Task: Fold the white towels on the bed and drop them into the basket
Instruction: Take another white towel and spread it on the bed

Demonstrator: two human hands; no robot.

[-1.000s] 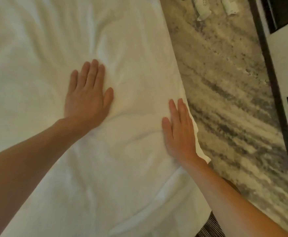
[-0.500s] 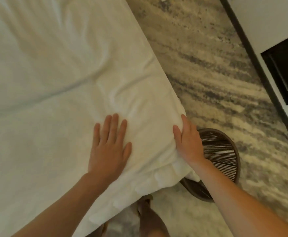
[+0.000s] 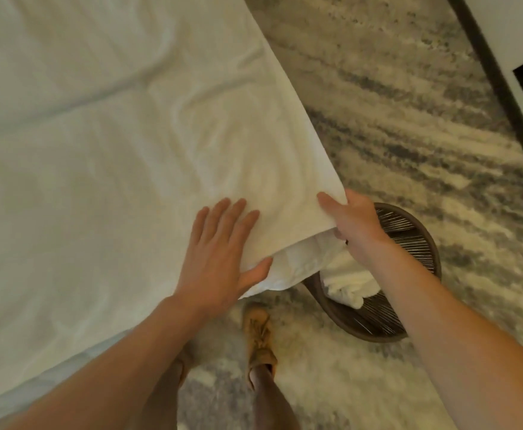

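Head view. A white towel (image 3: pixel 272 181) is lying at the near corner of the bed (image 3: pixel 68 156), its layered lower edge hanging just past the mattress, directly above the basket (image 3: pixel 421 243). The left hand (image 3: pixel 220 252) is resting flat on the towel's near end, fingers straight and slightly spread, thumb out toward the hanging edge; it is pressing, not grasping. The right hand (image 3: pixel 353 221) is gripping the towel's right corner, thumb lying on top and fingers curled out of sight beneath the cloth. The basket is standing on the patterned carpet (image 3: pixel 409 125) just beside the bed corner, and a second towel (image 3: pixel 350 283) is already lying bunched inside it. A tan shoe (image 3: pixel 258 333) is showing between bed and basket.

Step in hand, as judged here: the folding appears to be finishing and the transfer is beginning. The next move is calling for a grasp from the left hand as well, so that the layers stay together, followed by a short lift off the mattress and a release over the basket's open mouth, which is already close.
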